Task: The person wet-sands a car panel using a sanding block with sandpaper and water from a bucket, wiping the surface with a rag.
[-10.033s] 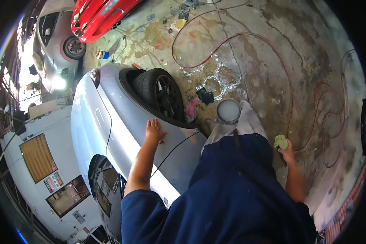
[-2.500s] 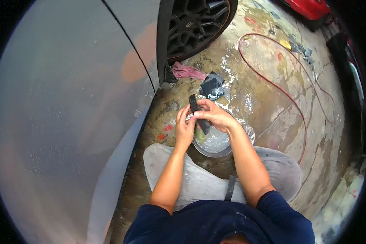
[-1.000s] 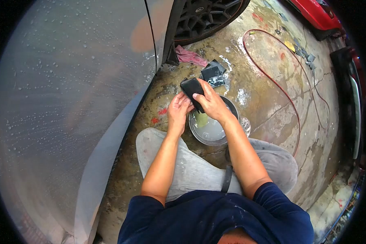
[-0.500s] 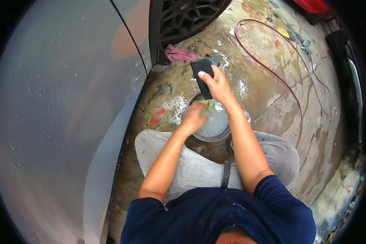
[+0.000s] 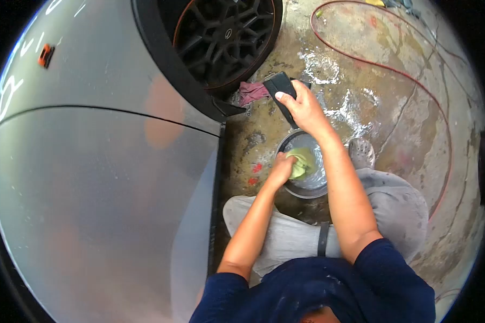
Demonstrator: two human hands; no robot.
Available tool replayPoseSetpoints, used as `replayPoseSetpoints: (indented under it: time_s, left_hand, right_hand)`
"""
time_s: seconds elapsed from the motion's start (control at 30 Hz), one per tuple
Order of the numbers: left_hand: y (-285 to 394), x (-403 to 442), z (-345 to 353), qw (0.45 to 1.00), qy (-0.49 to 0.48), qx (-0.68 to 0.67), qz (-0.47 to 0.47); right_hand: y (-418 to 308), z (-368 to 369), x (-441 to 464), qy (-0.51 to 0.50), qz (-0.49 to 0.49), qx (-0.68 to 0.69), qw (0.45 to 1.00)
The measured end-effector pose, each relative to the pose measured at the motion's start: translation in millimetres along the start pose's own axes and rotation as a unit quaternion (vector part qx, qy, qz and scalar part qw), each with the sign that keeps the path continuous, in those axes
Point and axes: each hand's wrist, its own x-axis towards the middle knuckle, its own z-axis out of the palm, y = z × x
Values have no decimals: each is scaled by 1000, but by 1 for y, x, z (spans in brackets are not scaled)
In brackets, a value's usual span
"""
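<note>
My left hand (image 5: pixel 283 168) grips a yellow-green cloth (image 5: pixel 303 163) over the bucket of cloudy water (image 5: pixel 309 193), with part of the cloth down in the water. Above the bucket's far edge, my right hand (image 5: pixel 307 110) holds a flat black block (image 5: pixel 279 91), its thumb on the top face. The block hides part of some dark sheets on the wet floor beyond it.
On the left stands a grey car panel (image 5: pixel 108 188) with orange-brown patches and an orange object (image 5: pixel 46 56) on it. The black wheel (image 5: pixel 229 37) is ahead, a pink rag (image 5: pixel 251 92) beside it. A red hose (image 5: pixel 382 65) curves across the floor at right.
My left hand has left the block, reached down into the bucket and taken hold of the cloth. My right hand keeps the block. The view has turned, showing more of the wheel and panel.
</note>
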Motion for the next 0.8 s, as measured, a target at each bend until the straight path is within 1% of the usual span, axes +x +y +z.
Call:
replayPoseSetpoints:
  time_s: [0.03,0.07,0.1,0.13,0.17,0.23,0.27,0.3,0.33,0.37,0.4,0.43,0.47,0.5,0.57,0.6,0.63,0.67,0.73,0.8]
  left_hand:
    - [2,-10,-3,974,-5,-227,-12]
    - [5,-21,-6,896,-5,-444,-23]
    - [9,-31,-8,769,-4,-639,-32]
    - [17,-41,-18,720,-29,-693,-8]
    - [27,-50,-25,675,-30,-737,10]
    - [42,-59,-33,666,37,-745,22]
    - [49,-58,-38,645,63,-761,28]
    - [58,-56,-41,622,90,-777,34]
    - [70,-52,-43,623,106,-773,61]
    - [72,-39,-38,655,178,-731,68]
    - [84,-32,-33,696,211,-683,71]
    - [100,-27,-29,732,245,-631,74]
    - [111,-22,-24,763,229,-596,99]
    - [94,-5,-10,787,200,-557,174]
    - [110,-9,10,787,160,-579,139]
    - [114,-10,18,780,204,-574,143]
    - [111,-12,16,794,204,-560,124]
    - [107,-12,9,806,203,-546,106]
    - [100,-11,-11,826,200,-521,78]
    - [85,-3,-41,906,220,-352,82]
  right_hand:
    - [2,-7,2,-13,26,-44,999]
    - [3,-12,2,-15,32,-50,998]
    - [6,-16,2,-17,38,-58,997]
    - [12,-22,3,-52,56,-65,995]
    - [18,-27,-1,-62,65,-80,993]
    - [27,-35,-4,-82,82,-112,987]
    - [30,-35,-5,-97,119,-131,980]
    - [32,-30,-8,-81,118,-147,979]
    - [31,-24,-13,-67,116,-163,978]
    - [29,-19,-18,-52,114,-178,976]
    - [21,-13,-21,-32,144,-176,973]
    - [20,-6,-26,-2,124,-174,977]
    - [20,0,-32,25,124,-149,981]
    - [19,4,-33,53,123,-125,983]
    - [19,8,-30,17,152,-115,981]
    - [20,7,-30,-15,137,-162,977]
    - [21,6,-32,-48,123,-209,969]
    - [33,15,-35,-20,78,-254,964]
    - [31,14,-34,-4,123,-269,955]
    - [22,8,-27,29,177,-256,950]
